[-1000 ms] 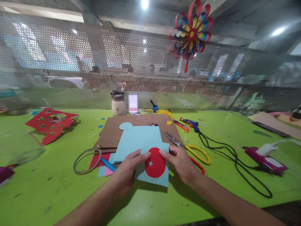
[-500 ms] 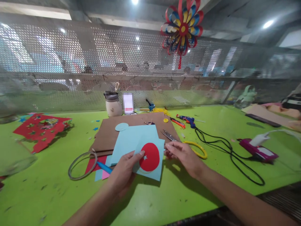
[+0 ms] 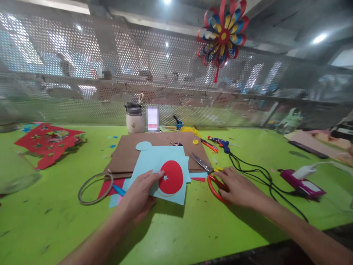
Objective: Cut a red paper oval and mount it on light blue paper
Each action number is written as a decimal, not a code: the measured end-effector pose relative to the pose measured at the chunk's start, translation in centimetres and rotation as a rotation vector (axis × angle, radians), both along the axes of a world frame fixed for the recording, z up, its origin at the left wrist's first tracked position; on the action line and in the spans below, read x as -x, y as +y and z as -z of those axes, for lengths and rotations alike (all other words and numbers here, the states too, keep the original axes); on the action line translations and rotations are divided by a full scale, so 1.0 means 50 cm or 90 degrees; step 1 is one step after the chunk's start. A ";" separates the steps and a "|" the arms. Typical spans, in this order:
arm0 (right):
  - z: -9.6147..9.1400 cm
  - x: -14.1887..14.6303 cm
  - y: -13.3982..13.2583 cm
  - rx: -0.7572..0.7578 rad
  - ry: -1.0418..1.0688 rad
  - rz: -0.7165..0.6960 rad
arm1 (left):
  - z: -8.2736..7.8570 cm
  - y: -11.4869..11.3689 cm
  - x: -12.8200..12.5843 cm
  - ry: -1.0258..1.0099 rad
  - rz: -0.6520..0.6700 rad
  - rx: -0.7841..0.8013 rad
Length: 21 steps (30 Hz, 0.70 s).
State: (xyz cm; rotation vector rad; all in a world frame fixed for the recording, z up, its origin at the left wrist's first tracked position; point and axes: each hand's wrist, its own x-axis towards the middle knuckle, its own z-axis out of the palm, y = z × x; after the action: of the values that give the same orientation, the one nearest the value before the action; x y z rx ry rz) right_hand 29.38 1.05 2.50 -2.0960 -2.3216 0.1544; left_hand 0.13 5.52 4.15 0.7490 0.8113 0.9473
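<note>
My left hand (image 3: 142, 191) pinches a light blue sheet of paper (image 3: 179, 197) with a red paper circle (image 3: 173, 176) against it, the thumb on the circle's left edge. A small light star shape (image 3: 166, 178) shows on the circle near the thumb. My right hand (image 3: 237, 187) is over the handles of a pair of scissors (image 3: 202, 162), its fingers closed around them. One handle loop is red, and part of the other shows yellow. The scissors' blades point away to the left, slightly parted, over the brown cardboard (image 3: 124, 154). Another light blue sheet (image 3: 154, 154) lies beneath the held one.
A grey ring-shaped cord (image 3: 79, 193) with a blue tool lies left. Red cut-out paper (image 3: 46, 143) is farther left. At the back stand a bottle (image 3: 135, 119) and phone (image 3: 152, 119). A glue gun (image 3: 220, 142), its black cord and a purple power strip (image 3: 303, 186) lie right.
My right hand has moved right, away from the paper's edge, and onto the scissors' handles. My left hand still holds the paper and circle, shifted slightly left.
</note>
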 end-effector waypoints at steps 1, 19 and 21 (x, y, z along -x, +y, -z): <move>0.000 0.001 0.008 -0.005 -0.007 0.013 | 0.001 0.001 0.000 0.000 -0.005 0.001; 0.036 -0.048 0.042 -0.020 0.327 0.174 | -0.006 0.003 0.011 -0.086 -0.084 -0.037; 0.015 -0.025 0.019 -0.033 0.409 0.155 | -0.011 0.003 0.010 -0.084 -0.094 -0.036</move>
State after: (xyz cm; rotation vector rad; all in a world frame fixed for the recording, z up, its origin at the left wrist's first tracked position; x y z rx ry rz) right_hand 30.64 1.99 1.76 -1.9024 -1.6713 0.6439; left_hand -0.36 5.66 4.72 0.6744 0.7333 1.1440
